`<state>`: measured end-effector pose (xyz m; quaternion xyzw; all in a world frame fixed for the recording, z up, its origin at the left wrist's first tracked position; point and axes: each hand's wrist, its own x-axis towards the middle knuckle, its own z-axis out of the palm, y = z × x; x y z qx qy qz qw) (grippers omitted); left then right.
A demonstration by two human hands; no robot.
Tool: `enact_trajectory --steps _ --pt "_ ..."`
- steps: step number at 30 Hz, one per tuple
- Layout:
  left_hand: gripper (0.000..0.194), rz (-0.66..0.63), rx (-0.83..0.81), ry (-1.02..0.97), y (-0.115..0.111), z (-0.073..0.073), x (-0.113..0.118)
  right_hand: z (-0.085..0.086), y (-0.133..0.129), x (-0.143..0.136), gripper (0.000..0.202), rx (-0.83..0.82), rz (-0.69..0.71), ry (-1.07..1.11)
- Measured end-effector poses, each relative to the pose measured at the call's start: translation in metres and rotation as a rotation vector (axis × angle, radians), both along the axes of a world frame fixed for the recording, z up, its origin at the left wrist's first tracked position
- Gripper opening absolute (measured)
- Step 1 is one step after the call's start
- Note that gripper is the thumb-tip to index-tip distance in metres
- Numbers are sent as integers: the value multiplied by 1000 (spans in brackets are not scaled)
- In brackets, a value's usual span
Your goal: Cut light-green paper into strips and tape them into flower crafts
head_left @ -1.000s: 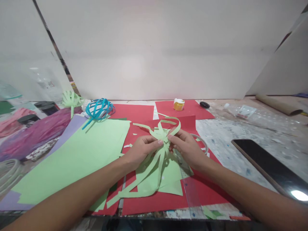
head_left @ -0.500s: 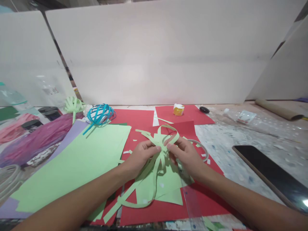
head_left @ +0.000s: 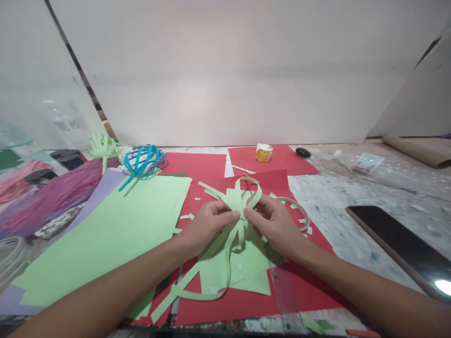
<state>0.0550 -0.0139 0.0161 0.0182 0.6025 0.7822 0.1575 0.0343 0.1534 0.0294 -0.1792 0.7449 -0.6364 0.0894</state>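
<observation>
The left hand [head_left: 216, 219] and the right hand [head_left: 274, 220] are nearly closed, thumbs brought in against the fingers, and between them they pinch the middle of a bundle of pale green paper strips [head_left: 239, 205], one grip on each side of its crossing point. The bundle is held above green paper pieces [head_left: 246, 277] on red sheets [head_left: 200, 312]; some strips loop up beyond the fingers, others trail down toward the near table edge. A pale ring [head_left: 306, 213] lies partly behind the right hand, with small paper scraps around it. Left of the hands is a large light green sheet [head_left: 116, 234] overlapping purple paper [head_left: 102, 192]. Beyond it are a blue strip cage [head_left: 144, 162], with something white visible through its gaps, and a green strip ball [head_left: 103, 146]. On the far red sheet [head_left: 289, 162], a small jar [head_left: 264, 153] stands upright, yellow in its lower part and white at the top, near a black oval object [head_left: 303, 152]. Farther right, a clear plastic bottle [head_left: 380, 166] with a pale label lies on its side; its contents cannot be made out. At far left, a translucent magenta bag [head_left: 63, 199] lies beside dark containers [head_left: 68, 158], their insides hidden, and a phone [head_left: 401, 249] rests at right
</observation>
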Motion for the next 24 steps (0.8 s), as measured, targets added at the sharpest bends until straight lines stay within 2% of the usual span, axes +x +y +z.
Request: enact_trajectory --steps 9,16,24 --pt "26 -22 -30 2 -1 -1 0 -7 3 -3 9 82 -22 165" --pt "29 -16 -107 -2 -1 0 0 -6 4 -5 14 238 -53 236" --pt "36 60 -176 -12 -1 2 0 -10 4 -7 13 235 -41 244"
